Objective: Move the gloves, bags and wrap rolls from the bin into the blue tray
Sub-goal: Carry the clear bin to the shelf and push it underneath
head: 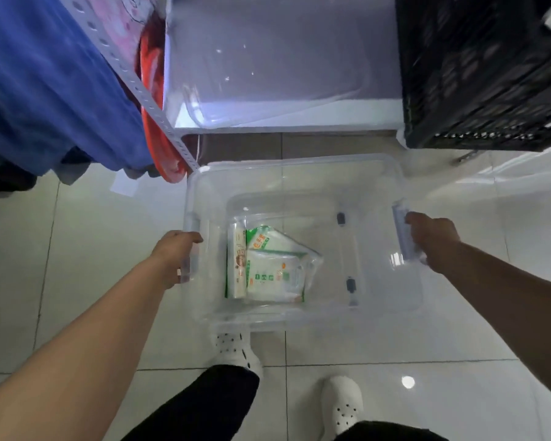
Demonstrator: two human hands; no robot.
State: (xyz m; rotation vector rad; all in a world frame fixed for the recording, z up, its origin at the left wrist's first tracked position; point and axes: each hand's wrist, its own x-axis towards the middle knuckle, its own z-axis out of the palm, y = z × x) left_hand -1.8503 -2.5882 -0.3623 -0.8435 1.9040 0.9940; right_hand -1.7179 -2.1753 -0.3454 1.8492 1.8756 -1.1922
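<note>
Though clear-walled — bin [299, 173] packets' [268, 268] print blurred

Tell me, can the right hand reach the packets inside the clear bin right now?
Probably not yet: the right hand grips the clear bin's side handle. The bin is open on top, so once freed, nothing covers the packets.

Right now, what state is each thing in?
Bin: lidless, held at both side handles, holds packs.
Left hand: grips the bin's left handle.
Right hand: grips the bin's right handle.
Packs: lying flat, overlapping, at the bin's left side.
Black crate: on the shelf, upper right.
Clear lid: lying on the shelf.
</note>
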